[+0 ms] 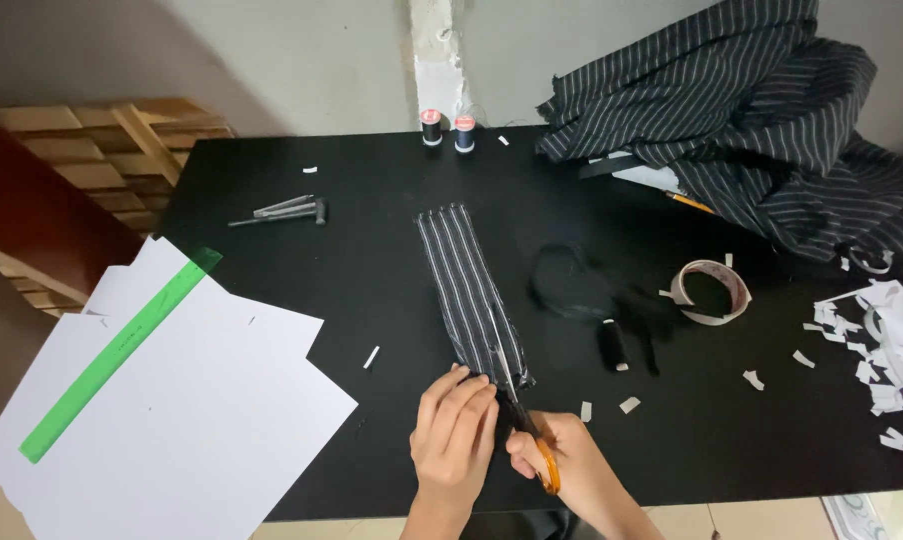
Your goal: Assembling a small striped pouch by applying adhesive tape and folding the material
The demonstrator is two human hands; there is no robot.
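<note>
Across our black tabletop (372, 290), at six o'clock, our left hand (456, 430) pins flat the narrow grey-striped fabric strip (469, 290) so our right hand (552, 455), gripping orange-handled scissors (524, 420), cuts cleanly.

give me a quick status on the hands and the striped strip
Left hand pinning the near end of striped fabric strip. Right hand holding orange-handled scissors, blades at the strip. Nothing in the way.
</note>
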